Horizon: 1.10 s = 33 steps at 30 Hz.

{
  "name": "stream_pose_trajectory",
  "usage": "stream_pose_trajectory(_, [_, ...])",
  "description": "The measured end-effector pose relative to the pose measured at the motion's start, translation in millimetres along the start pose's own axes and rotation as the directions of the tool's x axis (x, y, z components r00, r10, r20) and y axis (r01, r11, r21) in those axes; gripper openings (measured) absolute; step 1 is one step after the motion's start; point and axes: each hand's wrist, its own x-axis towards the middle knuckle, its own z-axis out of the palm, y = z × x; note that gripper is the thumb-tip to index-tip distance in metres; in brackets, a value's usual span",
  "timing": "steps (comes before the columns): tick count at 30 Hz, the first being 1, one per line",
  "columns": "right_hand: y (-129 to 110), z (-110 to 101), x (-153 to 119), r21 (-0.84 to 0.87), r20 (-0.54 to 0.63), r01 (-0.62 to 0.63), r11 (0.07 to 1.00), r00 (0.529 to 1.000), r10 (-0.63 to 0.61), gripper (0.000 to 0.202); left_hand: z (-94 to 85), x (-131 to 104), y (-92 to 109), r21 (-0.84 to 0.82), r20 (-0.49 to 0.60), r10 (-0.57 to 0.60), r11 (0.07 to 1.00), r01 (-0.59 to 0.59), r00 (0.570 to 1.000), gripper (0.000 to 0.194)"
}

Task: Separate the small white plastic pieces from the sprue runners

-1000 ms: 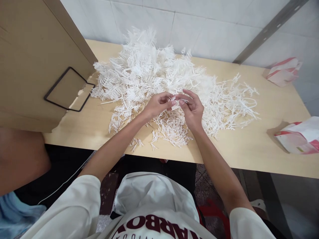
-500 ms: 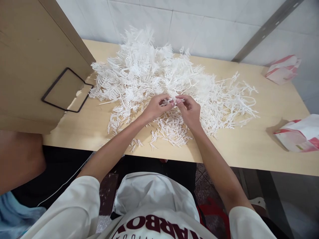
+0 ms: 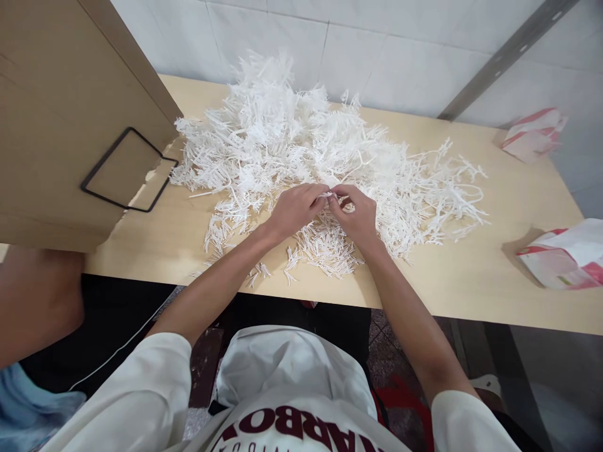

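A big heap of thin white branching plastic strips (image 3: pixel 264 125) is spread over the wooden table. At the heap's near edge, my left hand (image 3: pixel 299 207) is closed, its fingertips pinching a small white piece. Opposite it, my right hand (image 3: pixel 355 213) pinches the same small piece (image 3: pixel 326 195) between thumb and forefinger, so the fingertips of both hands nearly touch. Fingers cover most of that piece, and its exact shape is hidden. Below the hands lies a flatter pile of short white bits (image 3: pixel 327 248), with a few loose ones (image 3: pixel 258 273) near the table's front edge.
A cardboard panel (image 3: pixel 70 125) rises at the left, with a black wire frame (image 3: pixel 129 169) by its base. Two red-and-white paper bags (image 3: pixel 534 135) stand at the right. Behind the table (image 3: pixel 471 276) is a tiled wall. Another person's arm (image 3: pixel 42 301) shows at the left edge.
My left hand has turned over, its back now facing up and its fingers closed tighter around the white piece. The right hand has shifted slightly. The heap looks the same.
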Motion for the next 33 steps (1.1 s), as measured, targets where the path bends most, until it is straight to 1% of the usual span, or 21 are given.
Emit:
stream_pose_trajectory(3, [-2.6, 1.7, -0.7, -0.060, -0.027, 0.015, 0.998, 1.000, -0.016, 0.011, 1.4, -0.6, 1.8, 0.068, -0.028, 0.055, 0.996, -0.053, 0.998, 0.023])
stream_pose_trajectory(5, [-3.3, 1.5, -1.8, -0.075, -0.054, -0.002, 0.997, 0.999, -0.002, 0.013, 1.2, -0.5, 4.3, 0.097, -0.017, 0.076, 0.993, -0.074, 0.997, 0.022])
stream_pose_trajectory(8, [-3.1, -1.5, -2.6, -0.057, -0.094, -0.006, 0.998, 0.996, 0.000, 0.020, 0.7, -0.1, 6.0, 0.104, -0.003, 0.050, 0.993, -0.049, 0.999, 0.016])
stream_pose_trajectory(11, [-2.3, -4.7, -1.6, 0.024, -0.121, -0.007, 1.000, 0.993, 0.010, 0.021, 0.5, 0.5, 3.6, 0.018, -0.020, 0.000, 1.000, 0.001, 1.000, 0.017])
stream_pose_trajectory(12, [-2.0, -5.0, -1.1, 0.069, -0.107, -0.020, 0.997, 0.994, 0.028, 0.019, 0.4, 0.6, 2.4, -0.020, -0.013, -0.005, 1.000, 0.005, 1.000, 0.017])
stream_pose_trajectory(14, [-1.4, -4.6, -0.4, 0.167, -0.036, -0.045, 0.985, 0.998, 0.052, 0.020, 0.0, 0.8, 0.5, -0.073, 0.018, -0.002, 0.997, 0.003, 1.000, 0.021])
stream_pose_trajectory(16, [-1.0, -3.4, -0.2, 0.238, 0.047, -0.045, 0.970, 0.998, 0.035, 0.028, -0.7, 0.8, -0.1, -0.083, 0.039, -0.004, 0.997, 0.007, 0.999, 0.027])
stream_pose_trajectory(17, [-1.0, -2.8, -0.1, 0.257, 0.069, -0.037, 0.966, 0.997, 0.020, 0.029, -1.1, 0.9, 0.0, -0.083, 0.042, -0.010, 0.996, 0.013, 0.999, 0.029])
stream_pose_trajectory(19, [-1.2, -2.5, 0.4, 0.272, 0.073, -0.038, 0.962, 0.997, 0.019, 0.026, -2.0, 1.1, 0.7, -0.098, 0.049, -0.024, 0.995, 0.028, 0.998, 0.028])
stream_pose_trajectory(21, [-1.6, -2.9, 1.2, 0.282, 0.066, -0.081, 0.956, 0.996, 0.065, 0.022, -3.1, 1.6, 1.5, -0.130, 0.069, -0.032, 0.991, 0.040, 0.997, 0.024])
stream_pose_trajectory(23, [-1.9, -3.4, 2.1, 0.311, 0.073, -0.143, 0.940, 0.989, 0.126, 0.024, -4.0, 2.1, 2.1, -0.153, 0.090, -0.040, 0.987, 0.054, 0.995, 0.021])
stream_pose_trajectory(26, [-1.8, -2.6, 2.6, 0.373, 0.101, -0.207, 0.905, 0.978, 0.182, 0.027, -5.2, 2.3, 3.1, -0.137, 0.112, -0.062, 0.988, 0.078, 0.992, 0.018])
stream_pose_trajectory(29, [-1.6, -0.7, 2.1, 0.427, 0.111, -0.227, 0.876, 0.974, 0.198, 0.027, -6.6, 1.7, 4.6, -0.101, 0.125, -0.072, 0.991, 0.085, 0.990, 0.016])
stream_pose_trajectory(33, [-3.4, -1.7, 2.5, 0.475, 0.131, -0.259, 0.841, 0.966, 0.223, 0.039, -7.1, 0.9, 5.9, -0.110, 0.131, -0.081, 0.989, 0.096, 0.988, 0.019])
